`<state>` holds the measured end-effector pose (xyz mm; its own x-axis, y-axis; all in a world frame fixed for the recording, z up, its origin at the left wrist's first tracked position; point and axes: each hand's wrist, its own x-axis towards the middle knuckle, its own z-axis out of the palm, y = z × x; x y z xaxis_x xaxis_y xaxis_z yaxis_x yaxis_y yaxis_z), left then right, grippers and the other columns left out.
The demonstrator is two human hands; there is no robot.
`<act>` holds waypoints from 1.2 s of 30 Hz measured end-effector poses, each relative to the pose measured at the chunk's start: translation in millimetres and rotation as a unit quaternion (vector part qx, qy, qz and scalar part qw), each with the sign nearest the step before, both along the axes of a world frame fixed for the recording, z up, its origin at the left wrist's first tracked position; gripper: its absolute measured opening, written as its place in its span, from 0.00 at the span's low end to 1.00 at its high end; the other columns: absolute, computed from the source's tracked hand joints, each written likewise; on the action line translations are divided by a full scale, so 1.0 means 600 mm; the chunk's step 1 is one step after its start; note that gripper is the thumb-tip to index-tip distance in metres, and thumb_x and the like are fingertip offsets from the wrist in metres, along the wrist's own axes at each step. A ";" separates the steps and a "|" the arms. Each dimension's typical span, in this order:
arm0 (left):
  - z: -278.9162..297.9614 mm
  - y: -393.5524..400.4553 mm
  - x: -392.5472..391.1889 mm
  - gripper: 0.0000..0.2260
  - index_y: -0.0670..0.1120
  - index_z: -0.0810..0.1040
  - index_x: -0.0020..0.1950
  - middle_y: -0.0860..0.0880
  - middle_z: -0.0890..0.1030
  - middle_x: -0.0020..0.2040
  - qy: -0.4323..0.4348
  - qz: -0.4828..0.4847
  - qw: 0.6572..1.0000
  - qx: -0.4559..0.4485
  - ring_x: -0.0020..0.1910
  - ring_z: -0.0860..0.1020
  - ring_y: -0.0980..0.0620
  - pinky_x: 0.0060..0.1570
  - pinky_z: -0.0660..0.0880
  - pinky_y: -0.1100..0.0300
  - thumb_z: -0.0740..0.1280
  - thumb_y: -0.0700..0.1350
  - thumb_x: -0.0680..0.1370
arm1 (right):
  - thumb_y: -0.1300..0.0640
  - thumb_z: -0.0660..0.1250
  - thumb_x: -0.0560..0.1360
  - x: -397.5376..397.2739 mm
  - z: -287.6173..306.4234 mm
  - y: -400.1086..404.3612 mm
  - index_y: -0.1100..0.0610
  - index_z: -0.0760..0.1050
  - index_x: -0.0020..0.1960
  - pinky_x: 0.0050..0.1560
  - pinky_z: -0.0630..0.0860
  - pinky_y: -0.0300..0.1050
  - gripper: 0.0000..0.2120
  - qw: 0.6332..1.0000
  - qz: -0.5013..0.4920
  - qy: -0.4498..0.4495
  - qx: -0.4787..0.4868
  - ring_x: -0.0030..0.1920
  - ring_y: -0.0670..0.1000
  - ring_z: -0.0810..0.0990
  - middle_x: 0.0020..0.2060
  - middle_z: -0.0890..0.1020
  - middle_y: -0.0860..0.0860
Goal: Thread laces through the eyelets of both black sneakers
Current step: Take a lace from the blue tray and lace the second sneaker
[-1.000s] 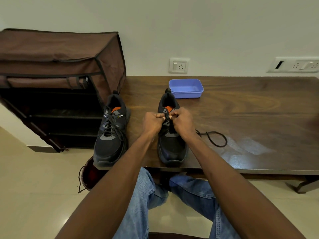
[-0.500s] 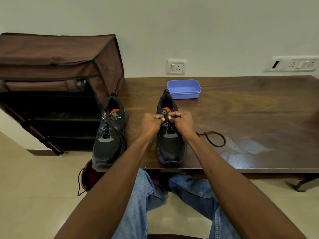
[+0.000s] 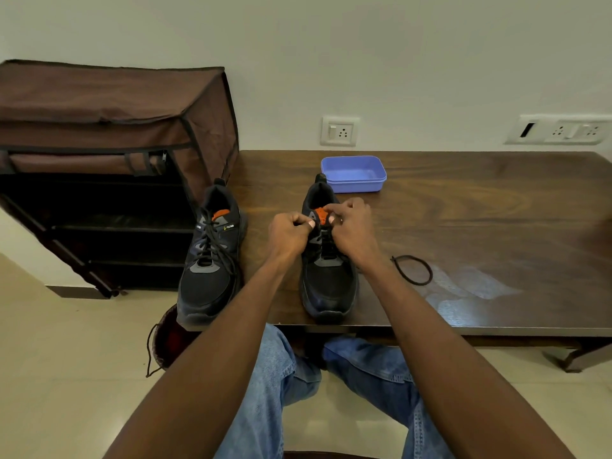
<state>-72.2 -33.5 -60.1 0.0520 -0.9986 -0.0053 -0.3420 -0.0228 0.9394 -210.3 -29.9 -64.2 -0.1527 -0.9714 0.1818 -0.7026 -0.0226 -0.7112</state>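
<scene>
Right sneaker [image 3: 328,276] stands on table [image 3: 480,226], toe at near edge, tongue end orange. Left hand [image 3: 289,235] and right hand [image 3: 352,230] both curled at its upper eyelets, pinching the lace [image 3: 412,270], whose free end loops on the table to the right. Left sneaker [image 3: 212,260], laced, stands beside. Blue tray [image 3: 354,173] behind.
</scene>
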 end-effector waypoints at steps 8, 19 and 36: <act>0.036 -0.023 0.057 0.06 0.40 0.69 0.55 0.39 0.80 0.45 0.461 0.270 0.845 -0.034 0.38 0.83 0.49 0.35 0.80 0.61 0.57 0.32 0.82 | 0.53 0.61 0.82 -0.017 0.005 -0.008 0.50 0.74 0.60 0.50 0.73 0.46 0.08 0.998 0.005 -0.039 0.052 0.53 0.51 0.77 0.56 0.77 0.52; 0.019 0.004 0.026 0.14 0.51 0.78 0.64 0.51 0.81 0.56 -0.183 -0.058 0.981 0.003 0.56 0.78 0.52 0.61 0.76 0.50 0.71 0.46 0.78 | 0.58 0.65 0.79 -0.025 0.012 -0.004 0.49 0.79 0.60 0.54 0.79 0.48 0.11 0.996 0.006 -0.066 0.060 0.52 0.50 0.79 0.57 0.78 0.52; 0.020 -0.018 0.066 0.21 0.43 0.74 0.70 0.46 0.75 0.68 -0.093 0.194 0.961 -0.171 0.68 0.72 0.50 0.68 0.67 0.66 0.67 0.34 0.77 | 0.53 0.66 0.80 -0.030 0.019 -0.004 0.51 0.81 0.58 0.39 0.72 0.37 0.09 0.994 0.004 -0.072 0.082 0.45 0.42 0.79 0.50 0.83 0.49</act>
<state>-32.4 -44.5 -48.3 0.3903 -0.8451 0.3653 -0.5322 0.1167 0.8386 -228.1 -32.4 -52.9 -0.1585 -0.9874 -0.0022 -0.5936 0.0971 -0.7989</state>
